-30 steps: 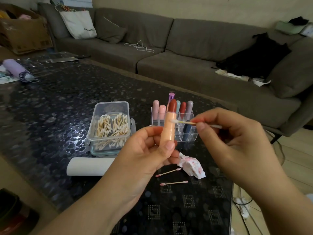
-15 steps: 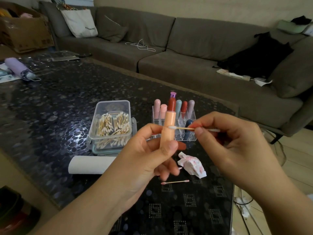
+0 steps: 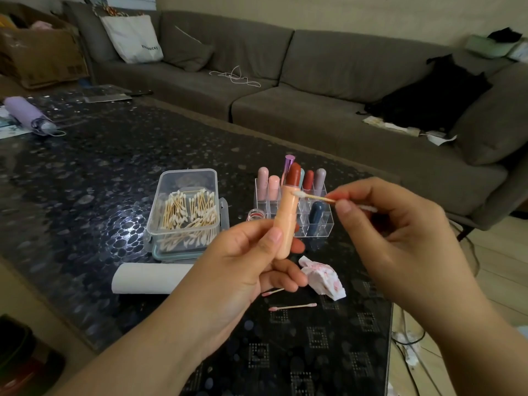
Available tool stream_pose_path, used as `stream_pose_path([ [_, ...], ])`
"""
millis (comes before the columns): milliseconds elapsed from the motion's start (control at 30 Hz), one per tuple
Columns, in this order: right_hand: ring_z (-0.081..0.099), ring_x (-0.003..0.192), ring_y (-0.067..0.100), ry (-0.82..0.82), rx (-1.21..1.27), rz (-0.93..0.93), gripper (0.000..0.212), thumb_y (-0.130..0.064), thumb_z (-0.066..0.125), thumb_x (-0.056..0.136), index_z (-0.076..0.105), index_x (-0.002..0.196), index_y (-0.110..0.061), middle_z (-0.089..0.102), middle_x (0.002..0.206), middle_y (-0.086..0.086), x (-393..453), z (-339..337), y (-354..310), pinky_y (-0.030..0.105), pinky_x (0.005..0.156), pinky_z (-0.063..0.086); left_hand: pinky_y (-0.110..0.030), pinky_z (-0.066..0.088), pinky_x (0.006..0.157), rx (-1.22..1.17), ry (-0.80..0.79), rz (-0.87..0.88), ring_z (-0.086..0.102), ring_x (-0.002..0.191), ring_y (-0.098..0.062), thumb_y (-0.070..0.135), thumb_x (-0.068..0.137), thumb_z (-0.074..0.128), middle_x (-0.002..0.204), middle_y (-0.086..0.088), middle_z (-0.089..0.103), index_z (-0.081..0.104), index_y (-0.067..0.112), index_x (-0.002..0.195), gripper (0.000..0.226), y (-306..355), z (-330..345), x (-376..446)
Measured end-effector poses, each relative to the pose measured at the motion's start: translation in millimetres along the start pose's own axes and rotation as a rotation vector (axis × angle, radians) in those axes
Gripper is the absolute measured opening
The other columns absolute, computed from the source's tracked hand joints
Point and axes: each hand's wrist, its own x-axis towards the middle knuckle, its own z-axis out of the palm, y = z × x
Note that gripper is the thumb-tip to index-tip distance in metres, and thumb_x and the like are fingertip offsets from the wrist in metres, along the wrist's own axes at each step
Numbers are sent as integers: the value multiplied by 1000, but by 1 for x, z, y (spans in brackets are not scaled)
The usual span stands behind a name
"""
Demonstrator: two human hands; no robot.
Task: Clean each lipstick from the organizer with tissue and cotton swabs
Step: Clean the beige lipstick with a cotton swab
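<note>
Person swabbing an open peach-cased red lipstick (image 3: 286,215), task partway done.
Left hand (image 3: 245,270) grips it; right hand (image 3: 400,238) fingers pinch a wooden cotton swab (image 3: 314,197) at its rim. Used pink-tipped swabs (image 3: 292,306), a stained tissue (image 3: 323,278) lie on the bench (image 3: 85,178); capped lipsticks wait in the clear organizer (image 3: 314,224).

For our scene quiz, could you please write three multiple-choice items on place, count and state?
1. Where does the swab box sit relative to the organizer?
A left
B right
C on top

2. How many used swabs lie on the table?
A none
B two
C five

3. The held lipstick is
A capped
B uncapped
C lying flat

Answers:
1 A, the box stands left of the organizer.
2 B, two pink-tipped swabs lie near the tissue.
3 B, its red bullet shows while the left hand grips it and the right hand applies a swab.
</note>
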Motion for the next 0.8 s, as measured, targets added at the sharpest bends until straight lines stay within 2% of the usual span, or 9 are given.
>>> stream_pose_path([
  [167,50,51,12,-23,8,-4,11,-22,56,85,66,82,-28,58,65,-2,-1,0,0,8,45,35,-20,49,48,31,-1,9,63,55,-17,23,76,56,83,-6,72,60,2,100,33,0,0,0],
  [300,53,57,13,-13,27,-12,12,-23,56,86,66,87,-29,60,70,-5,0,0,-1,9,47,38,-20,46,45,65,0,14,61,52,-16,22,75,57,82,-8,72,58,2,101,33,0,0,-1],
  [400,53,54,13,-57,31,-18,12,-21,57,85,66,84,-29,60,66,-3,-1,2,-2,8,46,37,-20,44,44,91,5,11,57,49,-14,22,74,59,78,-5,71,57,2,102,35,-1,0,-1],
  [500,52,54,13,-20,20,-25,12,-21,57,85,66,84,-29,59,67,-3,0,2,-2,8,46,36,-19,44,45,104,14,23,55,48,-11,22,73,60,74,-2,69,60,4,101,34,-1,0,-1],
  [700,52,52,14,-46,2,-35,11,-22,58,84,66,82,-29,58,61,-1,-1,2,-1,10,45,36,-17,44,48,144,25,36,56,49,-10,21,73,62,73,1,68,67,4,95,29,-3,0,0],
  [800,52,53,14,-8,-5,-43,11,-20,58,85,67,83,-26,58,61,-1,0,3,-1,10,46,37,-18,46,49,138,18,40,58,51,-11,20,72,63,76,-2,70,65,4,96,29,-2,0,0],
])
